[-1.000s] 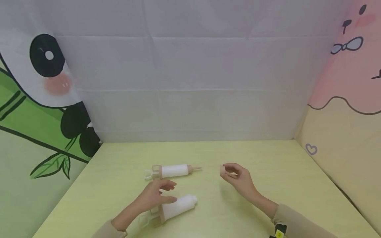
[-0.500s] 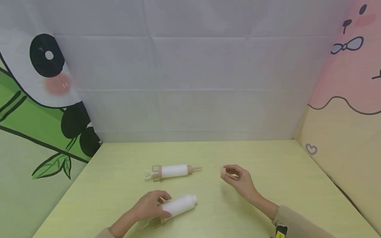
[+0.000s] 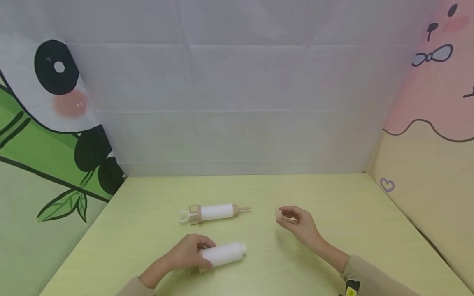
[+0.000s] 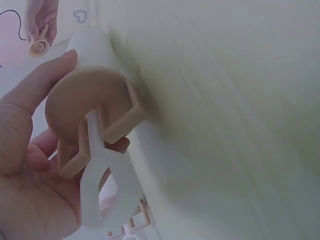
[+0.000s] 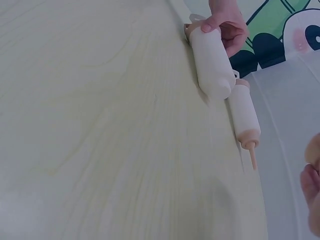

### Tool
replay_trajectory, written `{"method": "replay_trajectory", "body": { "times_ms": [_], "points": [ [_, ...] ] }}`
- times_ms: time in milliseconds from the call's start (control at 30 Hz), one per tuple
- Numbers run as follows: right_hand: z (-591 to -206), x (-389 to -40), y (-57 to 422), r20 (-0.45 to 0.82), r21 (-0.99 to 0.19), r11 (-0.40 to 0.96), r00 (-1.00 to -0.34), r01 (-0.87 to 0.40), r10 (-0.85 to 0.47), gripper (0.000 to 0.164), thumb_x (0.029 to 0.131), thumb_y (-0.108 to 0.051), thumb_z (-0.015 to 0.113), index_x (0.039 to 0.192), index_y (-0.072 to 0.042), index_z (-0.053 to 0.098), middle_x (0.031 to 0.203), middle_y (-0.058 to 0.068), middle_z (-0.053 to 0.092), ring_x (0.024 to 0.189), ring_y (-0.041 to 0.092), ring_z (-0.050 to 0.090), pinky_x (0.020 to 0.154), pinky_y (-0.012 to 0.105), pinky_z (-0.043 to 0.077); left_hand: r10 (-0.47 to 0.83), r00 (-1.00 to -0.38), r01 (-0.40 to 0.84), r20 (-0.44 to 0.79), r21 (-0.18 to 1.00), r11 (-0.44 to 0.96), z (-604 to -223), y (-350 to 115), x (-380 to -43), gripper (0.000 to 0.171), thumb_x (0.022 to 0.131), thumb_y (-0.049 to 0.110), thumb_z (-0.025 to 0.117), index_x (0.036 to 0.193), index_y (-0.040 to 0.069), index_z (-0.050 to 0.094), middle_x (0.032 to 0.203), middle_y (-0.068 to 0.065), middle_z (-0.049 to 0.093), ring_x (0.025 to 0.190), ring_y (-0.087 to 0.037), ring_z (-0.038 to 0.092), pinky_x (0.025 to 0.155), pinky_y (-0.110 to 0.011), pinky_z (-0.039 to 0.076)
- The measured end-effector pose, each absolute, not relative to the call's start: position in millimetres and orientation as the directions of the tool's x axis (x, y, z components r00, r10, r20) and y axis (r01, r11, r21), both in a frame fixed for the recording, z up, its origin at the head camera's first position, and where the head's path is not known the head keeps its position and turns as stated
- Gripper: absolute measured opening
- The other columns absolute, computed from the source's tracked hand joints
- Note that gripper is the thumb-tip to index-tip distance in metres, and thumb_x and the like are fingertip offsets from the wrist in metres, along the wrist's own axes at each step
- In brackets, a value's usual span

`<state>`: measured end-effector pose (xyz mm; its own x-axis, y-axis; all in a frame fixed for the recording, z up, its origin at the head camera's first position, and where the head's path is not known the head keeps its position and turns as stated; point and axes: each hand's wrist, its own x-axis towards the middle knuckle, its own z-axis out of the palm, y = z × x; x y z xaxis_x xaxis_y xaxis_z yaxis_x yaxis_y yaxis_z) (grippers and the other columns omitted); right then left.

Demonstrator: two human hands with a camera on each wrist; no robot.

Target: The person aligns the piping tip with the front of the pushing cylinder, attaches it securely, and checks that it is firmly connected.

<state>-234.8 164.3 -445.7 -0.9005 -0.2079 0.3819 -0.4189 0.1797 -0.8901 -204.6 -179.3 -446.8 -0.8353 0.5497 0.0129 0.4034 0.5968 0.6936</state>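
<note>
In the head view my left hand [image 3: 189,251] grips the handle end of a white-barrelled plunger syringe [image 3: 225,254], whose bare white neck points right. Close up in the left wrist view, its tan collar [image 4: 82,102] with bracket-shaped finger grips and its white looped plunger handle [image 4: 112,185] face the camera. My right hand [image 3: 303,226] pinches a small tan cap [image 3: 278,216] above the table, apart from the syringe. That cap looks funnel-shaped with a stem in the left wrist view. Only part of the right hand [image 5: 312,187] shows at the right wrist view's edge.
A second white syringe [image 3: 217,211] lies behind the held one, with a tan collar, tan end cap and thin tan nozzle pointing right. The pale yellow table [image 3: 326,193] meets a white cloth backdrop [image 3: 244,139], with cartoon-printed cloth on both sides.
My left hand has come down from over the near syringe and taken hold of its handle end; the syringe has shifted very slightly. The right hand, still pinching the cap, has barely moved.
</note>
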Motion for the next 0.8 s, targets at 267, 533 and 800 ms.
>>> {"method": "replay_trajectory", "body": {
  "times_ms": [267,533,800],
  "points": [
    [-444,-236,166,0.336,-0.901,0.211,-0.918,-0.379,-0.212,0.03,0.078,-0.006,0.069,0.106,0.004,0.061,0.105,0.017,0.06,0.09,0.011,0.059,0.08,0.023,0.05,0.528,-0.843,0.453,0.098,0.659,0.601,-437,-177,-219,0.04,0.065,0.022,0.08,0.099,0.006,0.067,0.094,-0.002,0.066,0.083,-0.013,0.06,0.068,-0.023,0.048],
    [-440,-236,164,0.348,-0.898,0.187,-0.904,-0.397,-0.248,0.03,0.079,-0.008,0.069,0.105,0.003,0.061,0.106,0.018,0.06,0.089,0.012,0.06,0.08,0.023,0.05,0.528,-0.827,0.507,0.193,0.66,0.554,-420,-164,-235,0.042,0.064,0.016,0.081,0.1,0.001,0.066,0.096,-0.01,0.066,0.086,-0.019,0.06,0.066,-0.022,0.05],
    [-437,-237,162,0.32,-0.895,0.217,-0.9,-0.389,-0.294,0.029,0.078,-0.012,0.07,0.105,-0.002,0.062,0.102,0.015,0.06,0.086,0.015,0.063,0.076,0.023,0.051,0.562,-0.783,0.589,0.266,0.608,0.532,-406,-153,-242,0.039,0.066,0.014,0.08,0.101,0.003,0.067,0.098,-0.009,0.066,0.086,-0.018,0.06,0.067,-0.023,0.05]
  ]
}}
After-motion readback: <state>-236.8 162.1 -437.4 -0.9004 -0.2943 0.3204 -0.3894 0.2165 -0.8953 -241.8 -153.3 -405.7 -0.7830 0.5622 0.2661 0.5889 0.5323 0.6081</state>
